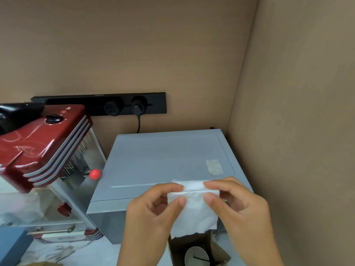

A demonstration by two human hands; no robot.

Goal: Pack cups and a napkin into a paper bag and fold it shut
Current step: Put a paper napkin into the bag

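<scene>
A white napkin (pixel 194 210) hangs in the air between both hands, folded over along its top edge. My left hand (pixel 151 214) pinches its left side with thumb and fingers. My right hand (pixel 240 206) pinches its right side the same way. Directly below the napkin stands an open brown paper bag (pixel 177 246) on the counter. Inside it I see a white cup (pixel 196 256) with a dark stick or straw across its mouth. The lower part of the bag is cut off by the frame edge.
A grey microwave (pixel 163 162) stands behind the bag against the brown corner walls. To the left is a red popcorn machine (pixel 44 146) with a red knob. A black socket strip (pixel 99 104) with a plugged cable runs along the back wall. The marble counter (pixel 67 252) shows at lower left.
</scene>
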